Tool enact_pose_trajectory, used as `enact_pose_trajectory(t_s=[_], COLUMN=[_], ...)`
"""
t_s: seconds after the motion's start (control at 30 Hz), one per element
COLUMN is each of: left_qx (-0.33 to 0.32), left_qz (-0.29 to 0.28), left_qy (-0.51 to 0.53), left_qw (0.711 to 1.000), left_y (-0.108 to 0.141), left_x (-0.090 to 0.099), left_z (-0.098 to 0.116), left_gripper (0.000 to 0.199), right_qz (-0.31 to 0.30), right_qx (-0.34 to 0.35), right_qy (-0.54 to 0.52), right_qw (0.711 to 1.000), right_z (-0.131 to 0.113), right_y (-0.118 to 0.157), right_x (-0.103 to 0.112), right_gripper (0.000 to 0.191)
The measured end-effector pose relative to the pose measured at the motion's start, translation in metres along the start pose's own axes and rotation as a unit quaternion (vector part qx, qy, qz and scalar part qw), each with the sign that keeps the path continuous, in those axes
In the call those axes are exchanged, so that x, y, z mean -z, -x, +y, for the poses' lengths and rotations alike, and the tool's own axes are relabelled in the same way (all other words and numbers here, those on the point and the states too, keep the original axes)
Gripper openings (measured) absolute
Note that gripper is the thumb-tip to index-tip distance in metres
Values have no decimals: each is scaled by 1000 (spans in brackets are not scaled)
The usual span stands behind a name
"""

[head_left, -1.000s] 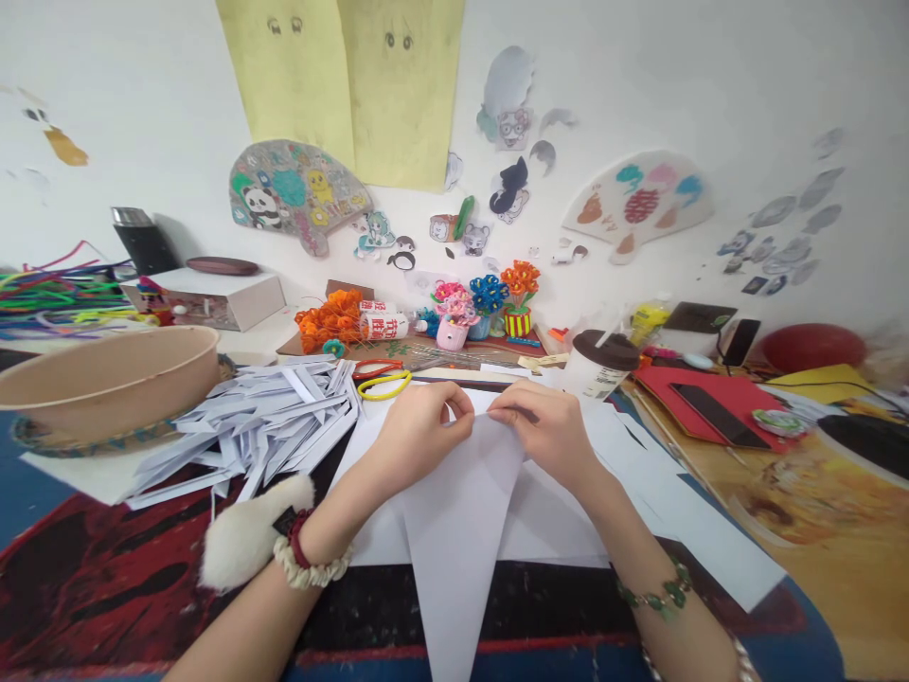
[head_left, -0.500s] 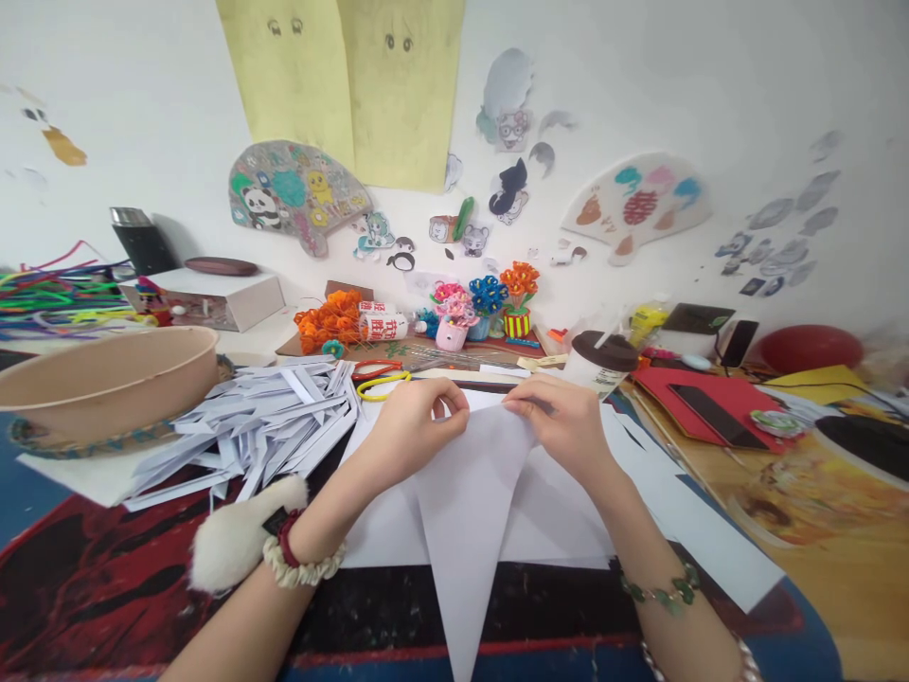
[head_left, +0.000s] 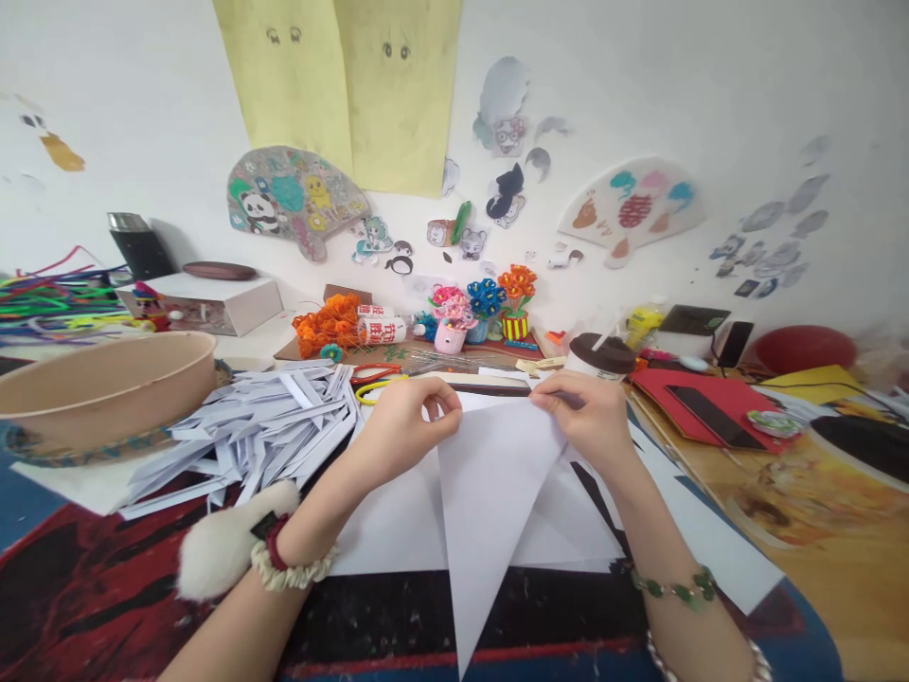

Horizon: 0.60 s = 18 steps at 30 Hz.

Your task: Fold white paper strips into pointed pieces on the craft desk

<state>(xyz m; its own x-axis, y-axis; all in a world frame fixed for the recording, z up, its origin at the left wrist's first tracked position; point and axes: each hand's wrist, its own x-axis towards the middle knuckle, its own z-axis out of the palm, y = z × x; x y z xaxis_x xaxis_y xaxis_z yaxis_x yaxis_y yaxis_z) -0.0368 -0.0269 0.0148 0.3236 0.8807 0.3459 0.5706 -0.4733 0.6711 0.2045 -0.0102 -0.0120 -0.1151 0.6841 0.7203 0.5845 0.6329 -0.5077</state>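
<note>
One folded sheet [head_left: 497,502] hangs between two hands, its top corners pinched, thumb to finger, by the left hand [head_left: 412,426] and the right hand [head_left: 593,417]; neither hand is spread. It is plain white, a long triangle with a straight upper edge and a sharp point toward the person, held over the middle of the tabletop [head_left: 362,616]. Flat white papers [head_left: 398,530] lie beneath it, too overlapped to count, and one long strip [head_left: 717,545] runs out past the right forearm.

Near the left wrist is one white fluffy thing [head_left: 227,549], partly hidden by the arm. Beyond that arm, many folded strips [head_left: 262,426] make a loose heap beside one beige basin [head_left: 106,379]. One red handle [head_left: 375,369] and one yellow handle [head_left: 369,388] show just behind the left hand. Close behind the right hand stands one lidded cup [head_left: 602,352], its lower part covered by the hand.

Farther right are one red folder [head_left: 664,403] with a dark phone [head_left: 714,417] on it and one patterned tub [head_left: 816,488]. At the back stand three flower pots [head_left: 450,338], with orange flowers [head_left: 328,327] lying to their left. Two fans [head_left: 298,194] and two yellow sheets [head_left: 401,104] are on the wall [head_left: 639,76].
</note>
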Motion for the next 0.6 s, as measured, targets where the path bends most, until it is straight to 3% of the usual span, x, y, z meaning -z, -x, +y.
enact_pose_trajectory(t_s=[0.17, 0.33, 0.6], left_qx=[-11, -1, -27], left_qz=[2, 50, 94], left_qy=[-11, -25, -56], left_qw=[1000, 998, 994], left_y=[0, -2, 0], left_x=[8, 20, 2], left_z=[-8, -15, -3], left_gripper=[11, 12, 14], right_qz=[49, 107, 18], right_qx=[-16, -38, -3], right_qy=[16, 28, -10], right_qw=[999, 993, 1000], right_z=[12, 23, 11], right_y=[-1, 0, -1], right_x=[12, 22, 5], right_gripper=[10, 11, 14])
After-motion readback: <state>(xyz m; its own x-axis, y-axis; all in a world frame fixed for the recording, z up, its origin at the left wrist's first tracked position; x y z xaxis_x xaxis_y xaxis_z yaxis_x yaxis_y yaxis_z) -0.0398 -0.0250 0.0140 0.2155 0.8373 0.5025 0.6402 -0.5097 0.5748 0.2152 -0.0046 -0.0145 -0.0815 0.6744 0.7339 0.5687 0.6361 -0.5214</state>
